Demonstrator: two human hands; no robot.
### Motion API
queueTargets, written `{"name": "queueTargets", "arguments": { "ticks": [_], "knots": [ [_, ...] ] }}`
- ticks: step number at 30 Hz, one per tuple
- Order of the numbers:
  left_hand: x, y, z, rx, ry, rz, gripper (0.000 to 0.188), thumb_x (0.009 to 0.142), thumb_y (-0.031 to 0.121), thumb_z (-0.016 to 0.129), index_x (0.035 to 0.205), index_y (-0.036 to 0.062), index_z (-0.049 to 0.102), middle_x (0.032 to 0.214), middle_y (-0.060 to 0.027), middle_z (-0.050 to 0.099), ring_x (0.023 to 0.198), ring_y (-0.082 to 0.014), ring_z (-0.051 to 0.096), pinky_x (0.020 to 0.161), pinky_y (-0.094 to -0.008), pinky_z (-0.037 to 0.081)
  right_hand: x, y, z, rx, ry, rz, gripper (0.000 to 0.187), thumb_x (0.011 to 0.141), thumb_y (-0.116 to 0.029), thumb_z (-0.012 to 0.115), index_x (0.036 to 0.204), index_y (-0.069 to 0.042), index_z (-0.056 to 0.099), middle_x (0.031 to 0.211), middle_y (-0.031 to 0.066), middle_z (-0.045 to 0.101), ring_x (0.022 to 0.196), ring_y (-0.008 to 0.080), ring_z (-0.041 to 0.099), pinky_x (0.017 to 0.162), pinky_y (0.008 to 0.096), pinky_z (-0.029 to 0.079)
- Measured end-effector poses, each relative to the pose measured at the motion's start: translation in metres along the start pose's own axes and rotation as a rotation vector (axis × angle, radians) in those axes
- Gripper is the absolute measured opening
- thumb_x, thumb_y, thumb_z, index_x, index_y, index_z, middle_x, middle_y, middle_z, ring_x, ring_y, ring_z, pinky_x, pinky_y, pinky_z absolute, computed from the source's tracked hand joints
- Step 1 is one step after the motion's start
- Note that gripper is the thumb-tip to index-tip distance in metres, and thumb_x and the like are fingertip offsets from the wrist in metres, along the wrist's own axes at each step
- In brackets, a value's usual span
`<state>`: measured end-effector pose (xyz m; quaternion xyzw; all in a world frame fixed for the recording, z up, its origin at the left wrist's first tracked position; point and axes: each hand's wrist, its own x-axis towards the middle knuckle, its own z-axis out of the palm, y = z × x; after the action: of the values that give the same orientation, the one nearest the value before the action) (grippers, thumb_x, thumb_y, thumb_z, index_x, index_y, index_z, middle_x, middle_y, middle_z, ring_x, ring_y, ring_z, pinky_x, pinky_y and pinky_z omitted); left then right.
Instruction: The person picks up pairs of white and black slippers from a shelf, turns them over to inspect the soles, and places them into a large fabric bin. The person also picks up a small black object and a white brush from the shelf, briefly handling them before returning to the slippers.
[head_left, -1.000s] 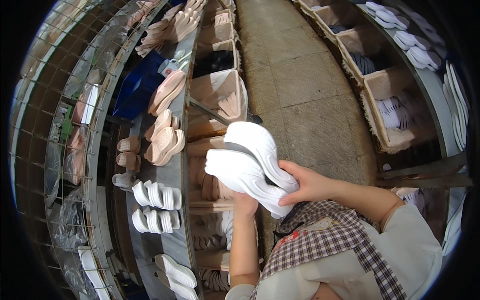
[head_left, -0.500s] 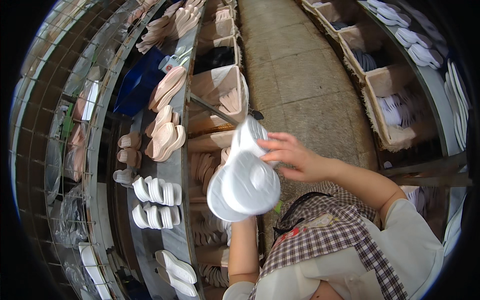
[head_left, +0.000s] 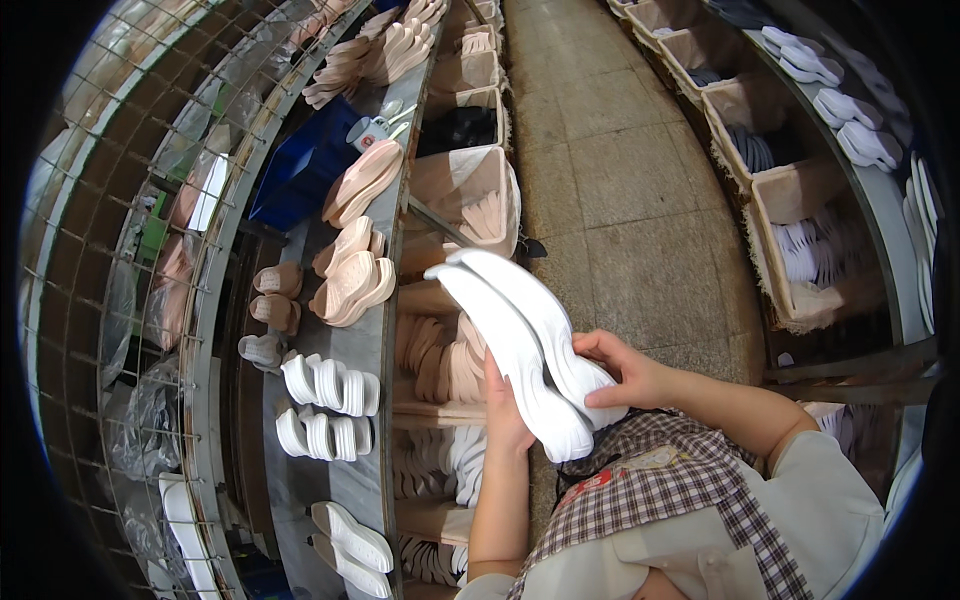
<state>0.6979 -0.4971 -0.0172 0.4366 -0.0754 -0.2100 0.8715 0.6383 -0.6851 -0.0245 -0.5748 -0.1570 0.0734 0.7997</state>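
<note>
A pair of white shoe soles (head_left: 505, 335) is held between my two hands in front of my apron. They lie side by side, tilted, with their curved side edges showing. Along their left side, my left hand (head_left: 508, 412) is closed on them, part of its fingers hidden behind the soles. My right hand (head_left: 628, 372) grips the near right end, thumb and fingers pressed against it. On the grey bench to the left, rows of white soles (head_left: 330, 385) stand stacked, and a flat white pair (head_left: 352, 545) lies closer to me.
Pinkish soles (head_left: 352, 285), a cup (head_left: 368, 132) and a blue crate (head_left: 305, 165) occupy the bench (head_left: 385, 340). Lined bins (head_left: 500, 170) of soles sit beneath it. More bins (head_left: 800, 300) and a shelf of white soles (head_left: 860, 145) line the right side. Wire mesh (head_left: 120, 300) runs far left.
The white soles have turned from their broad faces to their side edges. My right hand has moved right and down to their near end; my left hand now shows along their left side.
</note>
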Motion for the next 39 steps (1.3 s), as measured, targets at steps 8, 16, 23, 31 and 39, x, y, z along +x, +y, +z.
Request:
{"name": "queueTargets", "arguments": {
  "ticks": [8, 16, 23, 31, 39],
  "knots": [
    [0.013, -0.016, -0.047, -0.453, -0.016, -0.317, 0.047, 0.093, 0.032, 0.044, 0.129, 0.0020, 0.043, 0.122, -0.0157, 0.054, 0.107, -0.0278, 0.055, 0.093, -0.0383, 0.047, -0.002, 0.050, 0.008, -0.795, 0.082, -0.704, 0.086, 0.068, -0.022, 0.077, 0.136, -0.014, 0.026, 0.135, 0.0232, 0.027, 0.122, 0.0423, 0.034, 0.100, 0.0514, 0.032],
    [0.018, 0.014, -0.009, 0.267, -0.190, -0.156, 0.012, 0.080, 0.004, 0.060, 0.089, -0.0018, 0.063, 0.089, -0.0048, 0.061, 0.080, -0.0122, 0.059, 0.069, -0.0238, 0.048, -0.005, 0.087, 0.008, -0.843, 0.177, -0.817, 0.101, 0.062, -0.019, 0.080, 0.141, -0.030, 0.017, 0.140, 0.0221, 0.021, 0.124, 0.0428, 0.031, 0.095, 0.0537, 0.034],
    [0.023, 0.009, -0.012, 0.583, -0.295, 0.101, 0.007, 0.078, 0.000, 0.061, 0.083, -0.0026, 0.064, 0.087, -0.0058, 0.061, 0.078, -0.0131, 0.059, 0.067, -0.0234, 0.047, -0.005, 0.100, 0.006, -0.842, 0.211, -0.841, 0.104, 0.061, -0.019, 0.082, 0.140, -0.032, 0.016, 0.137, 0.0209, 0.026, 0.123, 0.0413, 0.034, 0.095, 0.0510, 0.034],
    [0.053, 0.009, -0.027, 0.655, -0.553, 0.095, 0.016, 0.073, 0.005, 0.068, 0.085, -0.0049, 0.064, 0.084, -0.0103, 0.062, 0.079, -0.0194, 0.059, 0.069, -0.0288, 0.047, -0.010, 0.122, 0.003, -1.148, 0.136, -0.617, 0.075, 0.054, -0.035, 0.083, 0.120, -0.025, 0.048, 0.134, 0.0190, 0.027, 0.122, 0.0406, 0.031, 0.095, 0.0595, 0.033],
    [0.067, 0.033, -0.027, 0.758, -0.654, -0.088, 0.066, 0.066, 0.059, 0.070, 0.083, -0.0043, 0.065, 0.081, -0.0098, 0.062, 0.082, -0.0223, 0.059, 0.074, -0.0337, 0.046, -0.003, 0.115, 0.022, -1.264, 0.189, -0.635, 0.054, 0.058, -0.045, 0.079, 0.105, -0.025, 0.061, 0.127, 0.0174, 0.029, 0.122, 0.0349, 0.031, 0.097, 0.0606, 0.030]
  ]
}}
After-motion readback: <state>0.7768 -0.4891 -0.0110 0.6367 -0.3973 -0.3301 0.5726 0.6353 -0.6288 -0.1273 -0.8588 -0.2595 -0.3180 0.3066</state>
